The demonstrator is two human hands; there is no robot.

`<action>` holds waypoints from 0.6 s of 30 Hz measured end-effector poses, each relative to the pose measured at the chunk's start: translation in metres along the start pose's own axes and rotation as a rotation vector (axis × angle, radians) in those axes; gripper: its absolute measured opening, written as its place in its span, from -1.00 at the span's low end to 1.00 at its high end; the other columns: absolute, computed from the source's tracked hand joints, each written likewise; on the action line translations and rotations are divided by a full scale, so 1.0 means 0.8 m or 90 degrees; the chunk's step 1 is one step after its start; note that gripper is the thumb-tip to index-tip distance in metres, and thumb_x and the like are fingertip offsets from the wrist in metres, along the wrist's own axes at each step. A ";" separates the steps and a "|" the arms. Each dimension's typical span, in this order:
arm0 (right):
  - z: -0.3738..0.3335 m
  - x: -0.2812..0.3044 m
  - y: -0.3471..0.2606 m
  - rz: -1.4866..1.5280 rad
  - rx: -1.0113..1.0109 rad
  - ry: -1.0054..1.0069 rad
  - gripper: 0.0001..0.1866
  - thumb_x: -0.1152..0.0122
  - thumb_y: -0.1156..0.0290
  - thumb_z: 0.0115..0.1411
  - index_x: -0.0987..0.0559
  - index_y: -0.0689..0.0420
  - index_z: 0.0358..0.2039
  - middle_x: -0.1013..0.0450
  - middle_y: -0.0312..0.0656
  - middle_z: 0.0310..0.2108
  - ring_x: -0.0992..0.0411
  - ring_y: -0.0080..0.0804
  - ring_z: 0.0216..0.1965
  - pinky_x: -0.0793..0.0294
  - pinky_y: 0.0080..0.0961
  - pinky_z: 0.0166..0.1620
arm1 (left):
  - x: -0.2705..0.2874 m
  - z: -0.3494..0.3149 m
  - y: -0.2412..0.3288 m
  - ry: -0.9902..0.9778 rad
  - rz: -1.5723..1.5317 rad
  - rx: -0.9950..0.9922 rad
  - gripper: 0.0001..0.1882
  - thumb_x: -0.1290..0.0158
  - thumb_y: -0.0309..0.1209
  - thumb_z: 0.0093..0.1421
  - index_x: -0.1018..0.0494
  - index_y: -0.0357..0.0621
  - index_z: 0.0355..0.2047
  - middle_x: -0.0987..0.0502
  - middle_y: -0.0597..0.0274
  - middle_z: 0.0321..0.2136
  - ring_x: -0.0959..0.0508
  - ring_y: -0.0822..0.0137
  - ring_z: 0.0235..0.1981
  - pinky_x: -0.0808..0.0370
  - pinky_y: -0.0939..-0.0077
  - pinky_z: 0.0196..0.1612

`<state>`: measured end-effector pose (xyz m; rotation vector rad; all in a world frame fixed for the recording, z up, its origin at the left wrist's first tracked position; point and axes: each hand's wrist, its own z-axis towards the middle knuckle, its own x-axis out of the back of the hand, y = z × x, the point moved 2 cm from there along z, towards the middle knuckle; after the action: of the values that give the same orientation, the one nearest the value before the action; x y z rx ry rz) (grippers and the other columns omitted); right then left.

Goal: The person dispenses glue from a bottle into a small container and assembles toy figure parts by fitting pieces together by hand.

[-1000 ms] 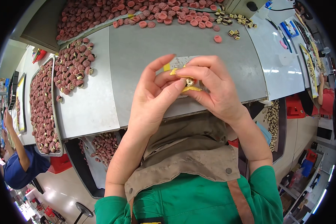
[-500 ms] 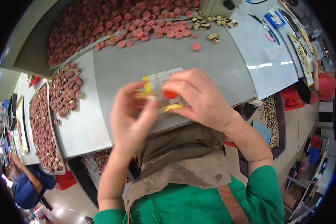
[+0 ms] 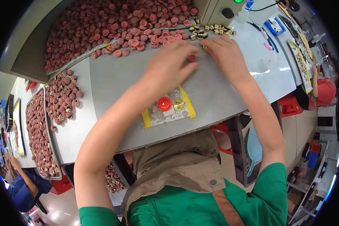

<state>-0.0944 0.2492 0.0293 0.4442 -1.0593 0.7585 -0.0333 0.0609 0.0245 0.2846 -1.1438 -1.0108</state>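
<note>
My left hand [image 3: 167,67], blurred, reaches over the grey work surface with thumb and fingers apart. A small pink cup-shaped piece [image 3: 192,58] lies between their tips, and I see no firm grip on it. To its right, my right hand [image 3: 226,56] pinches a small cream-and-dark piece [image 3: 204,46] between thumb and finger. Nearer to me, a flat grey plate with yellow taped sides [image 3: 167,117] lies on the surface. On it sit a shiny red dome [image 3: 164,104] and a small round gold piece [image 3: 179,105].
A large heap of pink pieces [image 3: 113,22] fills the back left, with small dark-and-cream pieces [image 3: 218,29] beside it. Joined pink pieces lie in a pile [image 3: 64,98] and in a tray [image 3: 39,132] at left. Tools [image 3: 265,35] lie at right. Other people work on both sides.
Both hands have left the taped plate and moved away from me to the loose pieces. The plate now lies uncovered, and the right hand has taken a small piece.
</note>
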 end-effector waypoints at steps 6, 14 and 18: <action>-0.019 0.007 -0.027 0.065 0.019 -0.008 -0.77 -0.26 0.51 0.05 -0.50 0.15 -0.24 -0.47 -0.17 -0.29 -0.42 -0.21 -0.23 -0.42 -0.34 -0.12 | 0.010 -0.011 -0.021 -0.068 0.039 0.063 -0.81 -0.02 -0.38 0.21 -0.48 -0.17 -0.20 -0.50 0.12 -0.25 -0.51 0.17 -0.21 -0.46 0.33 -0.17; -0.057 0.018 -0.063 0.335 -0.160 -0.201 -0.76 -0.31 0.42 0.08 -0.48 0.18 -0.27 -0.41 -0.19 -0.33 -0.42 -0.33 -0.33 -0.45 -0.44 -0.24 | 0.081 -0.141 0.000 0.179 -0.656 0.522 -0.70 0.01 -0.31 0.33 -0.42 -0.23 -0.03 -0.50 0.36 -0.25 -0.51 0.55 -0.23 -0.45 0.69 -0.20; -0.060 -0.001 -0.084 0.312 -0.121 -0.130 -0.70 -0.35 0.36 0.06 -0.50 0.16 -0.22 -0.39 -0.21 -0.31 -0.40 -0.36 -0.35 -0.44 -0.45 -0.23 | 0.068 -0.180 0.017 0.247 -0.816 0.499 -0.73 -0.09 -0.43 0.25 -0.42 -0.22 -0.06 -0.50 0.31 -0.25 -0.53 0.50 -0.25 -0.48 0.71 -0.19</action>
<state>-0.0155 0.2360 0.0092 0.0945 -1.4440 1.0464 0.1000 -0.0155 0.0045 1.9271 -0.8811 -1.4226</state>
